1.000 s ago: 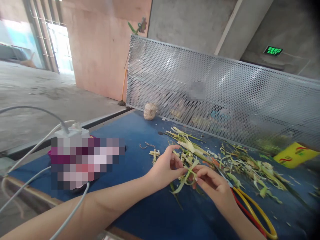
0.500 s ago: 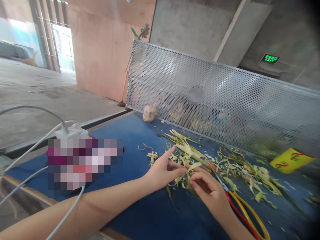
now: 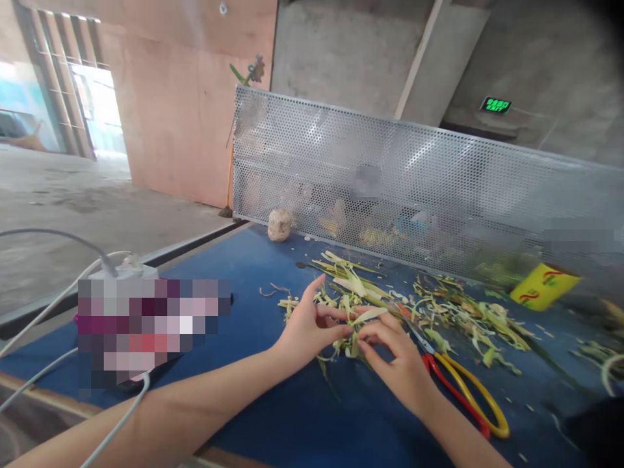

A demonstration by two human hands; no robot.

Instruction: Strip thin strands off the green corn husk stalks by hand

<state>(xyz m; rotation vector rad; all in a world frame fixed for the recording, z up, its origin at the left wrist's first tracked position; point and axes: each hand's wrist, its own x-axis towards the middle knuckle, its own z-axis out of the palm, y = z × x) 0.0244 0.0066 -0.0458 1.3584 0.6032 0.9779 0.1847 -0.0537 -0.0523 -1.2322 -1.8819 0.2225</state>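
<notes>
two bare hands meet over a blue table (image 3: 229, 273) in the head view. the left hand (image 3: 302, 330) pinches one side of a pale green leaf piece (image 3: 369, 315) between thumb and fingers, its index finger raised; the right hand (image 3: 397, 351) grips the other side with curled fingertips, which partly hide the hold. the leaf piece lies between the two sets of fingertips, just above a litter of cut scraps (image 3: 348, 286). it is probably very light, soft and springy, perhaps slightly slick, and liable to split along its fibres; a gentle pinch close to where the strips come together should serve better than a pull on the thin, loose ends. to the right rest scissors (image 3: 428, 356) with one red and one yellow handle, near a further spread of shavings (image 3: 480, 328). of writing, the green lit sign (image 3: 496, 105) reads "exit", with characters above too small to make out; the yellow roll (image 3: 545, 286) bears red wavy marks and small green print that cannot be read. no brand is legible on the white plug block (image 3: 127, 278).
</notes>
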